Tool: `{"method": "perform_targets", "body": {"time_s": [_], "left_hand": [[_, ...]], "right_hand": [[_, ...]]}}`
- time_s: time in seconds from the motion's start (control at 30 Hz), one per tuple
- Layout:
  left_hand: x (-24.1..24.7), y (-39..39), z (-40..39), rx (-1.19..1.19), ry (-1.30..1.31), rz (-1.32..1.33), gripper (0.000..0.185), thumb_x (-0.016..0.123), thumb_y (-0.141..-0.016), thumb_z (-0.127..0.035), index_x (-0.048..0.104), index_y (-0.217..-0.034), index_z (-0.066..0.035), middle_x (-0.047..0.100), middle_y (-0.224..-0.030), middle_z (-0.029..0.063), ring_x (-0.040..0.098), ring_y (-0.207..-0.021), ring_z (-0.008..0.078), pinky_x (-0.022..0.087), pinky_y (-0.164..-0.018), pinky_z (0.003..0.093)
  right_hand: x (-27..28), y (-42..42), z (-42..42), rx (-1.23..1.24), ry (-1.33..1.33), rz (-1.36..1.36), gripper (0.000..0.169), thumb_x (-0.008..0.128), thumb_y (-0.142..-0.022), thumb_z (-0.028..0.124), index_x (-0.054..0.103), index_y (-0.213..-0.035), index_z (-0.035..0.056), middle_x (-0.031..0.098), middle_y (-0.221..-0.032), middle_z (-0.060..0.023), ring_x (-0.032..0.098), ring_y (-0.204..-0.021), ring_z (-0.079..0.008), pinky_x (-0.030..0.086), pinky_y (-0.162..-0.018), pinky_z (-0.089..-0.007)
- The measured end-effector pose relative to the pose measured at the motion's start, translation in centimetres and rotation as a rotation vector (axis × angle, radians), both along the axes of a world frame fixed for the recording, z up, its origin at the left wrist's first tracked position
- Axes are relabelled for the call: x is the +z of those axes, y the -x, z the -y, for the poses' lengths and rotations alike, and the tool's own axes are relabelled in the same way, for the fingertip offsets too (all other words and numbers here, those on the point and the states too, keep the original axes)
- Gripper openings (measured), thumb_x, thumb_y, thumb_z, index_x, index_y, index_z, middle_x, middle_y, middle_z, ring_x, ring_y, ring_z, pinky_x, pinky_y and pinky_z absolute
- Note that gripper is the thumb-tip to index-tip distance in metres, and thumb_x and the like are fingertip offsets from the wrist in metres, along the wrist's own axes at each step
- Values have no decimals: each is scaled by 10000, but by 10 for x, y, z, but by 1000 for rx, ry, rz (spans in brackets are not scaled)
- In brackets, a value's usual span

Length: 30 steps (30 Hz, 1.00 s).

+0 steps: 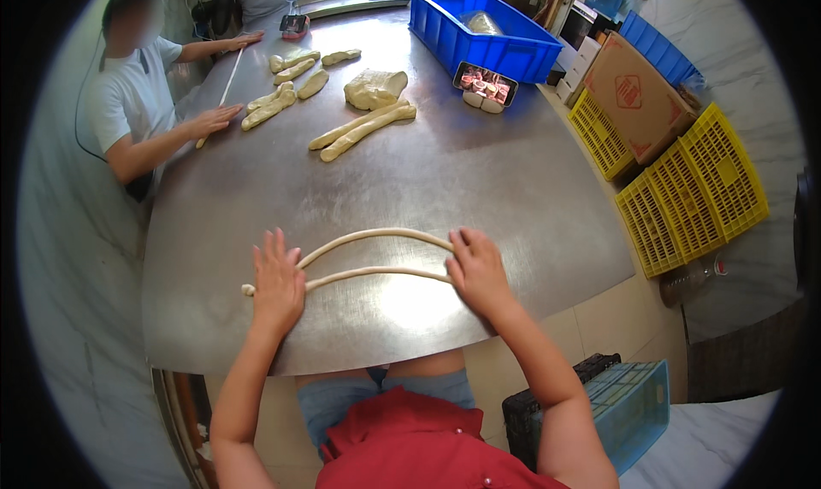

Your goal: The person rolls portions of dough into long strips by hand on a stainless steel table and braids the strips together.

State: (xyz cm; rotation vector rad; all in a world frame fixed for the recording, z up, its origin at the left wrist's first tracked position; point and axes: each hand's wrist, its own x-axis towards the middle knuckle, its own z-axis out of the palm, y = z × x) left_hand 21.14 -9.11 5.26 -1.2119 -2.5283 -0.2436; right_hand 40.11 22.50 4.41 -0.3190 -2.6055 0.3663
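A long thin dough rope (378,232) lies doubled on the metal table (211,232), its two strands running side by side and bowed away from me. My left hand (279,284) lies flat over the strands near a small knobby end of the rope at the left. At the right, my right hand (476,271) covers the other ends of the strands, fingers slightly bent. Whether the strands join under it is hidden. Farther back are two thick dough strips (369,132), a large dough lump (375,88) and several shorter dough pieces (269,109).
A co-worker at the left edge has both hands on another thin dough rope (231,78). At the back stand a blue plastic crate (442,37), a propped phone (485,84) and a metal tray (353,2). Yellow crates (693,187) and a cardboard box (632,95) stand right of the table.
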Motion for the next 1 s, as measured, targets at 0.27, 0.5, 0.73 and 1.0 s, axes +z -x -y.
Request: {"method": "perform_targets", "body": {"time_s": [0.27,0.5,0.73,1.0], "left_hand": [[-23,-82,44,-37,-157,330,508,542,-937,-74,402,-1408,53,374,-1531,282,312,-1445,462,216,-1198,583],[8,-28,-1,-100,72,153,558,587,-929,-117,392,-1430,35,375,-1550,244,312,-1456,438,219,-1198,581],[-24,-82,36,-73,-111,342,479,562,-953,-207,479,-1334,70,392,-1525,265,325,-1447,439,221,-1199,583],[10,-46,-2,-199,20,250,430,525,-965,-169,479,-1324,63,395,-1516,274,328,-1433,463,240,-1190,587]], "right_hand": [[6,-55,3,173,105,40,244,683,-904,200,705,-1118,84,675,-1148,-111,614,-1099,-287,459,-956,-452],[-1,-12,9,101,-70,80,354,673,-896,210,659,-1210,47,542,-1368,-193,498,-1274,-340,383,-1075,-476],[12,-56,6,187,21,24,243,686,-895,161,691,-1123,79,683,-1129,-110,634,-1068,-284,477,-938,-435],[4,-22,10,175,-39,78,383,665,-904,228,654,-1253,70,532,-1395,-188,478,-1313,-353,360,-1098,-503]]}}
